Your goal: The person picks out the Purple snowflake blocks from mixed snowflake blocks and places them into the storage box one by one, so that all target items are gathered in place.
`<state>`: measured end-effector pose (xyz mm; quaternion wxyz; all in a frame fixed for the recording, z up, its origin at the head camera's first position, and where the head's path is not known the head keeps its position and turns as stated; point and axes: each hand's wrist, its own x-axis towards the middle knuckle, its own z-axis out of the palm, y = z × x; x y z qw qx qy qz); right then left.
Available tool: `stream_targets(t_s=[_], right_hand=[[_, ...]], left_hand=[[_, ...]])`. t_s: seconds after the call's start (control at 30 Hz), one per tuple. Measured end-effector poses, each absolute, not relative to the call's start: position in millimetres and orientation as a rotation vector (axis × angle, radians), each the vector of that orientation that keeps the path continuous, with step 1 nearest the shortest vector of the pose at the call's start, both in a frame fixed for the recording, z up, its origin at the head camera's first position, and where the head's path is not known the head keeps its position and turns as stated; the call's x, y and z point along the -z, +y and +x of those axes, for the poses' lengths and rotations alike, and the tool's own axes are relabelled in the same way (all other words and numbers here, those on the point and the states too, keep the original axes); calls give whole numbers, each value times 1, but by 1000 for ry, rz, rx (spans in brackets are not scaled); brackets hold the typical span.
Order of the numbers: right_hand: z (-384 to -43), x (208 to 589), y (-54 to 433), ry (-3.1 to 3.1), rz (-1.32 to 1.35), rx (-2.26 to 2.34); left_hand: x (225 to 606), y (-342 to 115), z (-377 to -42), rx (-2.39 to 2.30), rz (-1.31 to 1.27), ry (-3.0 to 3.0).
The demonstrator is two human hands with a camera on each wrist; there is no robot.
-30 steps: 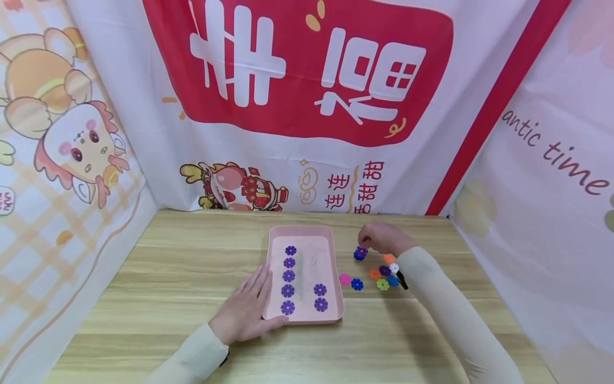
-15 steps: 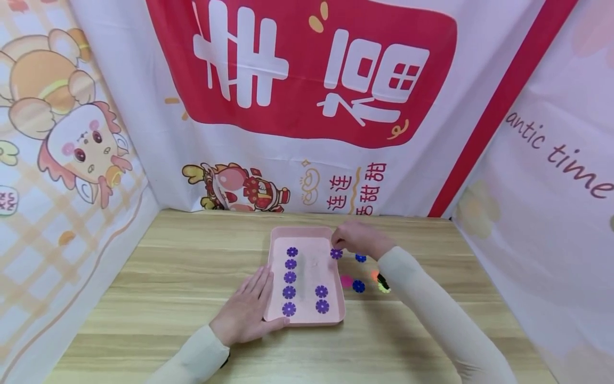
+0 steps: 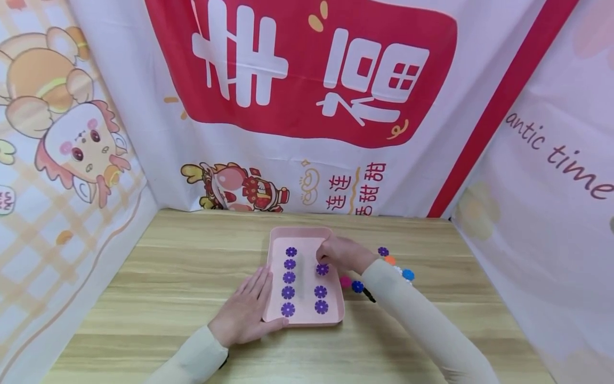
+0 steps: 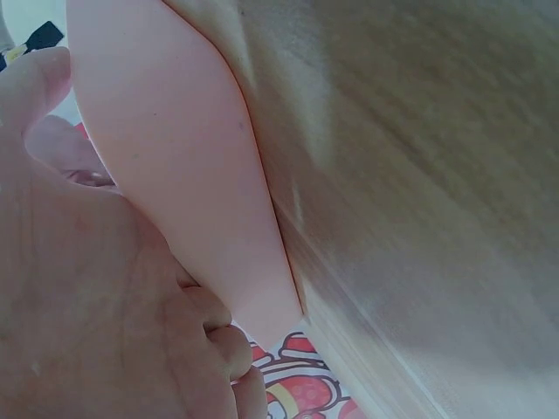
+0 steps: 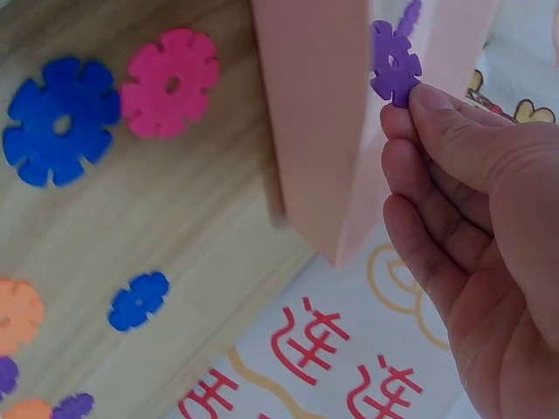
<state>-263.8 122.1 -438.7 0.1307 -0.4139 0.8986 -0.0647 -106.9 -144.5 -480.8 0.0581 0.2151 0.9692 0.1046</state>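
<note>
A pink tray [image 3: 303, 231] lies on the wooden table. Along its left side runs a column of several purple snowflake discs [image 3: 289, 277], and two more purple discs [image 3: 321, 299] lie near its right front corner. My left hand [image 3: 242, 312] rests on the tray's left edge, fingers straight and thumb over the front corner. Over the right side of the tray, my right hand [image 3: 342, 253] pinches another purple snowflake disc [image 5: 395, 63] between thumb and forefinger, above the two discs at the front right.
Right of the tray lie a pink disc [image 5: 171, 84] and a dark blue disc [image 5: 63, 122]. A smaller-looking blue disc [image 5: 139, 301] is close by. Further right are a purple disc [image 3: 383, 251], an orange one [image 3: 390, 261] and a light blue one [image 3: 408, 274]. Printed cloth [image 3: 307, 144] hangs behind the table.
My right hand has carried the purple disc leftward from beside the blue disc on the table, across the tray's right rim to inside the tray. The left hand stays in place.
</note>
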Motion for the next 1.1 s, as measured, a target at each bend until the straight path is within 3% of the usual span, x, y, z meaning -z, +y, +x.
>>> stream_targets(t_s=[0.23,1.1], right_hand=[[-262,452,123,2639,-1301,51],[-267,470,116,2626,-1177,112]], left_hand=[[482,-144,-106,-337,646,2928],[483,-144,-108,-329,642,2929]])
